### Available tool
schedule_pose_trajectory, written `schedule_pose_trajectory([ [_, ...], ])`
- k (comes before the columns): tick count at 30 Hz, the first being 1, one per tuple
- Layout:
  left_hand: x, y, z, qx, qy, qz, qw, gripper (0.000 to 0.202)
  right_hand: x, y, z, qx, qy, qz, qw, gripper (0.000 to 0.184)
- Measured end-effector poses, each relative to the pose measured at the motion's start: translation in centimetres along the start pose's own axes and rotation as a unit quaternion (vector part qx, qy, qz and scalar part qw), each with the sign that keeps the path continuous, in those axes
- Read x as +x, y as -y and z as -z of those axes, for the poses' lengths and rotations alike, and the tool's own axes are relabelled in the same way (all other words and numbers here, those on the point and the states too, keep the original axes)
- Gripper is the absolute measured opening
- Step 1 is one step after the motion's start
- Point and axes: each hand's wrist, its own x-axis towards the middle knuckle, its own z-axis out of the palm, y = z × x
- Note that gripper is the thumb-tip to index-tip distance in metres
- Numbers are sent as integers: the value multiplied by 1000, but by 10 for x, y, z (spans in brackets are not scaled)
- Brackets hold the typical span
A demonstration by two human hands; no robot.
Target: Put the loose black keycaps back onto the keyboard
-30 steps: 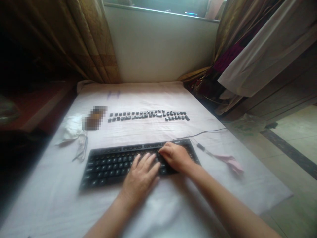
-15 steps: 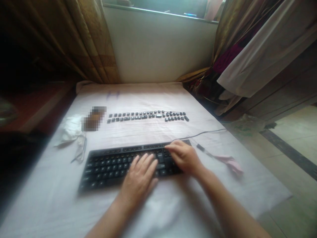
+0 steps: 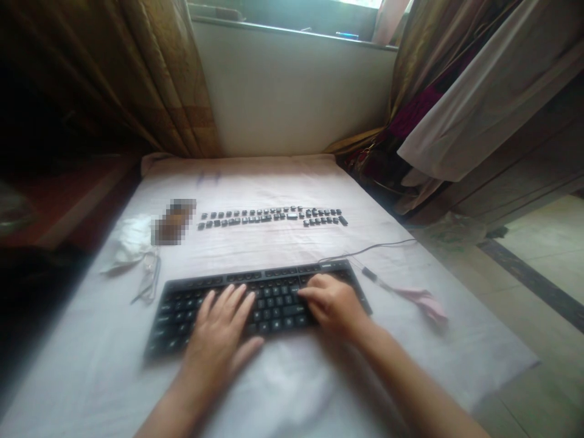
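Observation:
A black keyboard (image 3: 278, 307) lies slightly askew on the white-covered surface in front of me. My left hand (image 3: 223, 325) rests open over its middle-left part, fingers spread on the keys and thumb out at the near edge. Over the right part, my right hand (image 3: 335, 304) is closed, its fingers curled and the tips touching keys near the Enter area. Whatever those fingers may hold is hidden. Beyond the keyboard, several loose black keycaps (image 3: 266, 218) are laid out in two rough rows.
The keyboard's cable (image 3: 369, 246) runs off to the right. Beside it lies a brush-like tool (image 3: 370, 275) near a pink cloth (image 3: 424, 303). On the left are a white cloth (image 3: 130, 240), a pair of glasses or thin wire item (image 3: 149, 280) and a blurred-out brown object (image 3: 173, 224).
My left hand has slid left along the keyboard, uncovering keys in the middle. My right hand has shifted slightly down and left, its fingers still curled.

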Motion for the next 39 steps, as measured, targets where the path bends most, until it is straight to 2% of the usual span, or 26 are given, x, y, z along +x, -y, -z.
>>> schedule_pose_trajectory([
  [3,-2,4,-1,3,6,4,1000,71,1,-13,14,10,-74,-71,995,27],
  [5,-2,5,-2,4,3,5,1000,72,1,-17,19,5,-92,-103,990,26],
  [9,2,0,-2,7,-6,-13,1000,70,3,-5,9,1,-16,-19,1000,25],
  [11,6,-6,-3,6,-5,-21,1000,69,8,6,-2,-16,23,-6,1000,24],
  [14,13,-16,-5,-4,3,-18,1000,69,21,18,-12,-41,63,-36,997,17],
  [18,18,-23,-11,-13,7,-1,1000,66,32,19,-11,-19,114,-57,992,19],
  [22,18,-22,-13,-26,5,6,1000,67,29,15,-5,-9,113,-89,990,21],
  [27,17,-22,-12,-25,3,3,1000,68,28,17,-3,-21,129,-114,985,15],
  [35,17,-21,-13,-23,0,2,1000,68,22,-3,5,36,48,-175,983,18],
  [39,19,-22,-8,-38,-2,1,999,68,8,-23,22,27,5,-184,983,21],
])
